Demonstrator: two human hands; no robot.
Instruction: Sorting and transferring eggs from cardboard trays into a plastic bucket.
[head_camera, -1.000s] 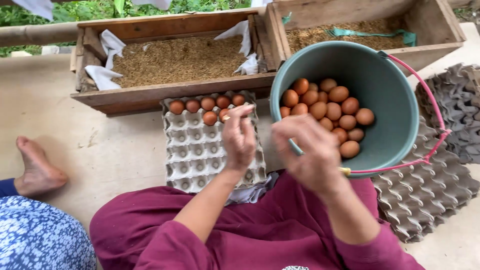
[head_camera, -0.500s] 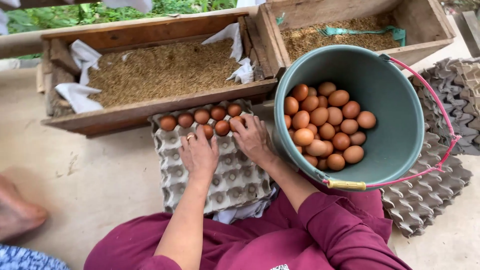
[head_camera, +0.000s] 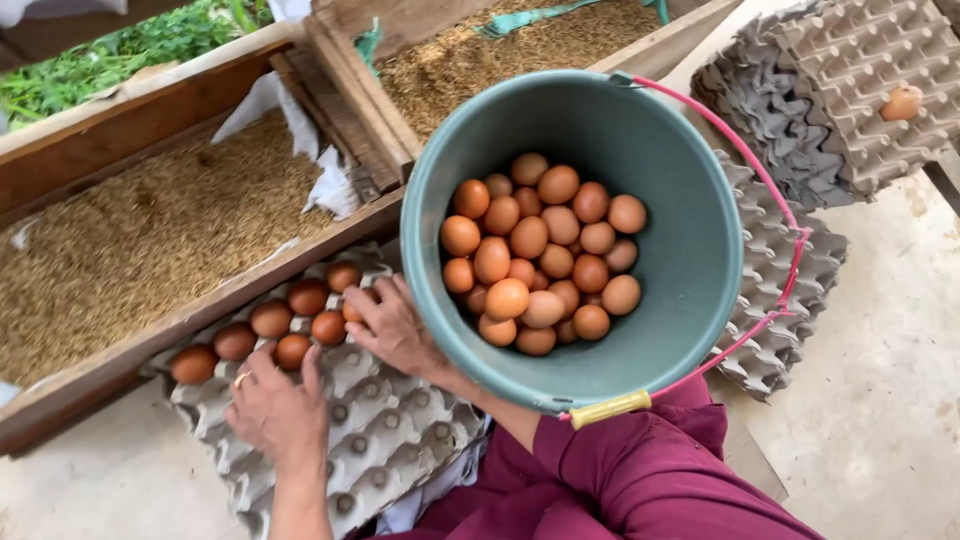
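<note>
Meanwhile, both hands rested on the grey egg tray (head_camera: 390, 440).
Left hand (head_camera: 278, 408) lay flat, fingers loose, touching a brown egg (head_camera: 292, 351); right hand (head_camera: 398, 326) covered another, grip hidden, just beside the green bucket (head_camera: 690, 260) of eggs.

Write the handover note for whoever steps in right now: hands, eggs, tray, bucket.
Left hand: flat on the grey egg tray, fingers by the second-row eggs, nothing held.
Right hand: on the tray beside the bucket, fingertips at an egg; grip unclear.
Done: eight brown eggs sit along the tray's far edge.
Left: most cups empty; the green bucket holds many eggs. Spare trays lie to the right.
</note>
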